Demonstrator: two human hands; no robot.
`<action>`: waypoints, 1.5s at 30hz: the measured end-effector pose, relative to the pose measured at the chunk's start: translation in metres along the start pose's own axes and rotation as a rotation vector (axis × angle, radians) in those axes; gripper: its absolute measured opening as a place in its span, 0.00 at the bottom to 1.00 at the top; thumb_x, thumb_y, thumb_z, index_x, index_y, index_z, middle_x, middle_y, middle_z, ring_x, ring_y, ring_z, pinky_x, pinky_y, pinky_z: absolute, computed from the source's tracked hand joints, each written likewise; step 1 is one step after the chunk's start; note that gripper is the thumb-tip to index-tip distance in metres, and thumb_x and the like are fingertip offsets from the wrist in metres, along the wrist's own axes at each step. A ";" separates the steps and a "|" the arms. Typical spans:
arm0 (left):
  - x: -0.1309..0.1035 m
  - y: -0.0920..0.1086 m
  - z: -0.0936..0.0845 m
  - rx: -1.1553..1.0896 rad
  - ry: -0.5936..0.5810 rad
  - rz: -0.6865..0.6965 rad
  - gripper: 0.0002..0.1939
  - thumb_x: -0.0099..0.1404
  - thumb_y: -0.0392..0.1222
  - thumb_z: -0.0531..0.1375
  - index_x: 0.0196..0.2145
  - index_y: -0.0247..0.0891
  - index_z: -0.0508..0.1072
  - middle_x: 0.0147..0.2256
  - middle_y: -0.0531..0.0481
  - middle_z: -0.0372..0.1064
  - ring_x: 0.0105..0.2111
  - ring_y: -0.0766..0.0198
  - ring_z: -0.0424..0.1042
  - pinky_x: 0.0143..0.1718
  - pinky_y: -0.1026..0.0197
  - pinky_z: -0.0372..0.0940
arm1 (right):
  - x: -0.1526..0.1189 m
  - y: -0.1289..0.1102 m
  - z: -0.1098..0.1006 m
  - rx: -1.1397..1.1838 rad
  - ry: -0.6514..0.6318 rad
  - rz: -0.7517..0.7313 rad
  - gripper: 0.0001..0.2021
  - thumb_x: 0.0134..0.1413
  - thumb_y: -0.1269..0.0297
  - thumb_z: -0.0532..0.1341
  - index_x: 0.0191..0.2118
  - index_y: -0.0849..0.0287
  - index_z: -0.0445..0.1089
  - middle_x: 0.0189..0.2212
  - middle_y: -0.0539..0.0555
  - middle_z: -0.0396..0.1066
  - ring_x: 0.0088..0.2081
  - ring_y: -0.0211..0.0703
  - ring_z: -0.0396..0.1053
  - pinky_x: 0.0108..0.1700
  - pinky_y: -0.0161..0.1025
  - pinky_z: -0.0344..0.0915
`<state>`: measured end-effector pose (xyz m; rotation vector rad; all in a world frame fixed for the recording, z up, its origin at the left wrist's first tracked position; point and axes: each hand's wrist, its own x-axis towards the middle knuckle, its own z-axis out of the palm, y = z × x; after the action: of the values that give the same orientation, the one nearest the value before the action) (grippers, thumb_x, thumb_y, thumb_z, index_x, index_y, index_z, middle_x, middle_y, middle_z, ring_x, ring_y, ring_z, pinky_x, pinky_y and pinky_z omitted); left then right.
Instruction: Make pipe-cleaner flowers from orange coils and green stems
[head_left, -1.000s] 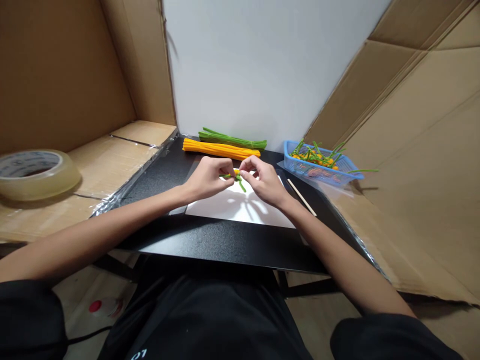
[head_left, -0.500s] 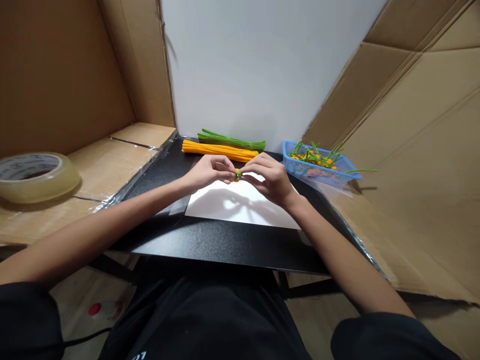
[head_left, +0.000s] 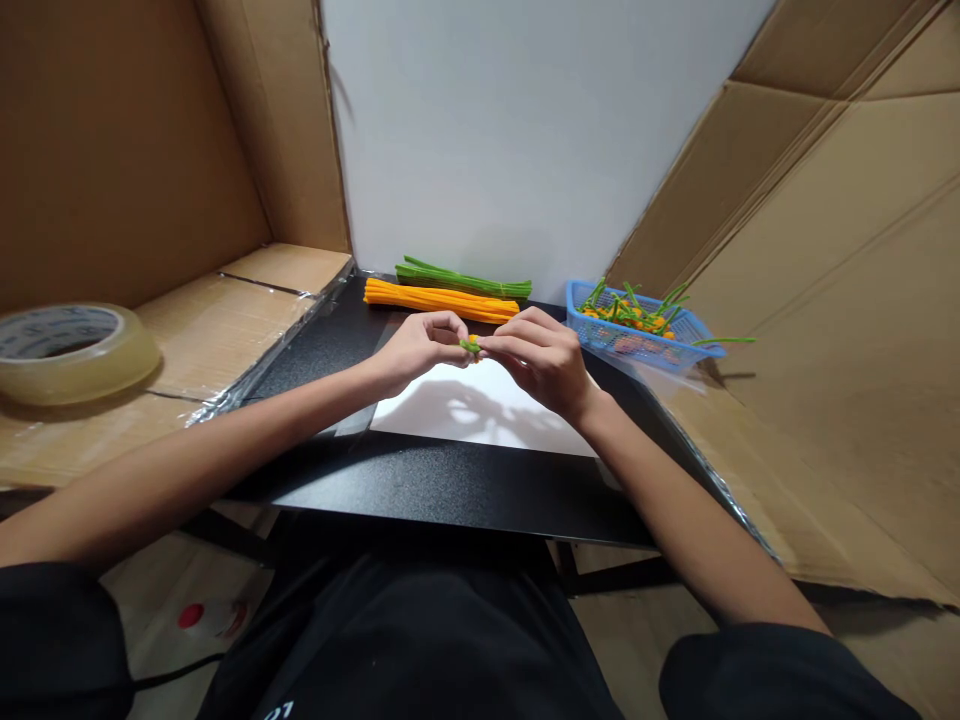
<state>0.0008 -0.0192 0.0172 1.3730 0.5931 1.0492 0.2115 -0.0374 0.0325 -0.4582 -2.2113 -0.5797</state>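
Between my two hands, above a white sheet (head_left: 480, 415), is a small green and orange fuzzy piece (head_left: 471, 345). My left hand (head_left: 420, 348) pinches it from the left between thumb and fingers. From the right, my right hand (head_left: 544, 360) grips it with its fingertips, the other fingers curled. Behind the hands lie a bundle of orange fuzzy stems (head_left: 435, 298) and a bundle of green ones (head_left: 465, 283). A blue basket (head_left: 645, 352) at the right holds several green and orange pieces (head_left: 630, 312).
A large roll of clear tape (head_left: 112, 365) rests on cardboard at the left. Cardboard walls stand on both sides of the black table (head_left: 442, 485). A red-capped bottle (head_left: 206, 618) is on the floor at the lower left.
The small piece has turned between my fingers, and more green shows at its left side. My right hand's fingers have drawn closer together.
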 end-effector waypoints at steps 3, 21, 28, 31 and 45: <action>-0.002 -0.001 0.003 -0.051 0.016 -0.014 0.15 0.44 0.31 0.72 0.28 0.34 0.71 0.26 0.49 0.78 0.29 0.65 0.77 0.36 0.61 0.69 | 0.000 -0.002 0.001 -0.040 0.020 -0.002 0.07 0.66 0.66 0.62 0.43 0.55 0.79 0.32 0.53 0.77 0.34 0.42 0.68 0.39 0.41 0.69; -0.004 0.001 -0.002 0.317 0.014 0.214 0.19 0.52 0.44 0.74 0.39 0.36 0.77 0.34 0.46 0.79 0.35 0.59 0.79 0.38 0.58 0.74 | -0.004 0.001 0.000 -0.030 0.034 -0.010 0.07 0.66 0.68 0.61 0.42 0.55 0.77 0.33 0.55 0.75 0.35 0.43 0.68 0.38 0.42 0.69; -0.010 0.000 -0.001 0.424 0.016 0.340 0.18 0.56 0.50 0.73 0.39 0.37 0.79 0.40 0.44 0.79 0.42 0.57 0.79 0.41 0.60 0.75 | -0.002 -0.001 -0.001 -0.005 -0.007 0.034 0.09 0.68 0.65 0.59 0.41 0.54 0.77 0.32 0.54 0.76 0.34 0.43 0.68 0.37 0.42 0.68; -0.011 -0.002 0.001 0.395 0.052 0.344 0.18 0.57 0.52 0.72 0.36 0.36 0.78 0.35 0.45 0.78 0.35 0.60 0.79 0.36 0.61 0.75 | -0.001 -0.003 -0.002 -0.017 -0.011 0.029 0.09 0.68 0.65 0.59 0.41 0.55 0.78 0.32 0.54 0.76 0.33 0.42 0.67 0.36 0.41 0.68; -0.009 -0.003 0.005 0.305 0.072 0.380 0.17 0.59 0.51 0.71 0.34 0.34 0.76 0.31 0.45 0.78 0.32 0.63 0.78 0.38 0.60 0.75 | -0.004 0.000 0.000 -0.033 0.078 0.003 0.09 0.65 0.70 0.62 0.46 0.54 0.78 0.34 0.55 0.78 0.35 0.44 0.72 0.38 0.42 0.71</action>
<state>0.0012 -0.0292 0.0129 1.7674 0.5743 1.3569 0.2140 -0.0380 0.0293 -0.4487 -2.1297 -0.6226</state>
